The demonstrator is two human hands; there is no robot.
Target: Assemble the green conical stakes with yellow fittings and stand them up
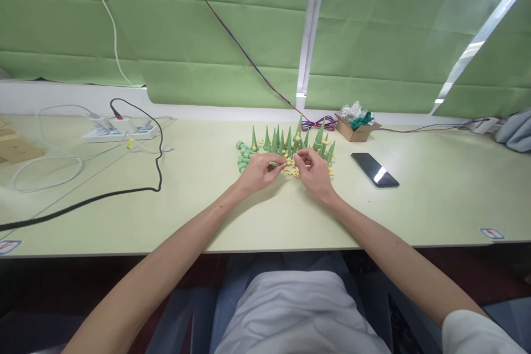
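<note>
Several green cone-shaped pieces [275, 139] stand upright in a cluster on the pale table, with small yellow parts at some of their bases. Rounder green pieces [242, 163] lie at the cluster's left end. In front of the cones, my left hand [262, 170] pinches with thumb and forefinger at something small, too tiny to name. Close to its right, my right hand [312, 170] has its fingers pressed together over another small spot, and what they hold is hidden. Small yellow pieces [293, 170] lie between and just below the fingertips.
A black phone [374, 170] lies to the right. Behind it sits a small cardboard box [355, 131] with clear and green wrapping. Coiled wires [326, 124] rest at the back. A power strip [120, 131], cables and a wooden block [16, 145] are on the left.
</note>
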